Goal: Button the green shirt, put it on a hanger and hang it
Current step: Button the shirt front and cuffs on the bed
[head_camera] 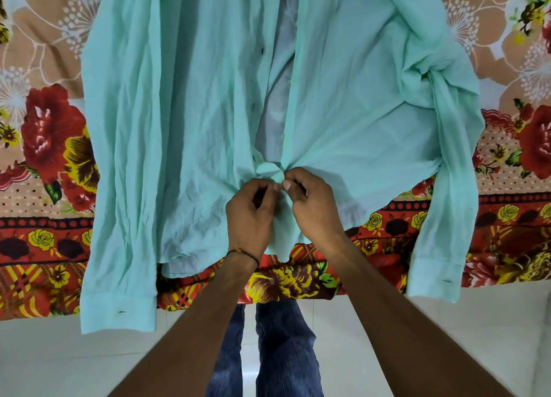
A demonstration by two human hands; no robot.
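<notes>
The green shirt lies spread front-up on a flowered bedsheet, collar away from me and hem at the bed's near edge. Its front stands open along the middle, showing the pale inside. My left hand and my right hand meet at the lower front, each pinching a front edge of the shirt where the cloth bunches up. Both sleeves run down the sides, and their cuffs hang over the bed edge. No hanger is in view.
The bed edge runs across the lower part of the view, with pale floor tiles below it. My legs in blue jeans stand against the bed between my arms.
</notes>
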